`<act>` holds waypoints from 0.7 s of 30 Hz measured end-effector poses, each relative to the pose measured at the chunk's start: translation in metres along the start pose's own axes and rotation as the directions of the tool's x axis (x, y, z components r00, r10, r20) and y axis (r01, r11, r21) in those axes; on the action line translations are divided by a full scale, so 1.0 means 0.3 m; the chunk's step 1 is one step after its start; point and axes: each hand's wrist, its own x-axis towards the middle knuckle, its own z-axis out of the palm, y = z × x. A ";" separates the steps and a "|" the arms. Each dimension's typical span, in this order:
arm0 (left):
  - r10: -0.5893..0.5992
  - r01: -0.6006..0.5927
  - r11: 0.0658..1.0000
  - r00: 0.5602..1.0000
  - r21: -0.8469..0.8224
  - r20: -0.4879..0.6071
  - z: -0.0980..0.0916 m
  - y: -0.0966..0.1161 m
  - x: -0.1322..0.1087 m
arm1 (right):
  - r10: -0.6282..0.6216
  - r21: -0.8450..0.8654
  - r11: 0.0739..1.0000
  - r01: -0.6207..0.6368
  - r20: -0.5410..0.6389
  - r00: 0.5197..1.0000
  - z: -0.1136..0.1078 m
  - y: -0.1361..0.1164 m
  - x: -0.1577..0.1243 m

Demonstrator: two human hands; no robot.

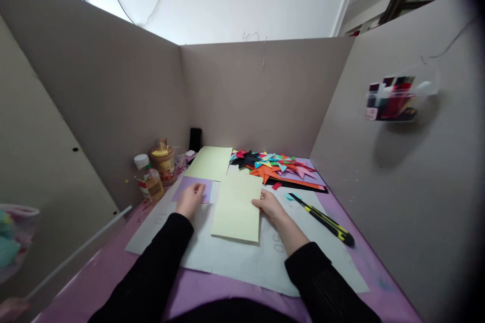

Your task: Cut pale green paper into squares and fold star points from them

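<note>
In my right hand (pixel 270 205) is a pale yellow sheet of paper (pixel 238 209), gripped by its right edge between thumb and fingers. The sheet is over the white work sheet (pixel 200 252); I cannot tell whether it touches it. My left hand (pixel 191 200) is over a small stack of purple paper (pixel 182 186), its fingertips drawn together. Whether those fingers pinch anything is too small to make out. Behind lies another pale yellow sheet (pixel 210 161). To the right of my right hand lies a black and yellow utility knife (pixel 326 223).
Folded paper stars (pixel 261 171) in many colours pile up at the back right. A glue bottle (pixel 151 181), a brown-yellow jar (pixel 163 164) and a black phone (pixel 195 139) stand back left. Grey panels (pixel 265 96) enclose the table. Another person's hand (pixel 13 309) shows bottom left.
</note>
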 end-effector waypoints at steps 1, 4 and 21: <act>-0.034 0.040 0.996 0.997 0.083 -0.071 -0.035 -0.032 0.030 | -0.018 -0.004 1.000 0.018 -0.043 0.999 -0.002 0.002 0.005; -0.154 0.194 0.915 0.978 0.354 -0.140 -0.113 -0.119 0.112 | -0.033 -0.031 0.999 0.030 -0.105 0.994 -0.022 0.006 0.019; -0.340 0.341 0.940 0.939 -0.021 0.054 -0.111 -0.158 0.229 | -0.098 -0.121 0.989 0.084 -0.118 0.988 -0.037 0.031 0.034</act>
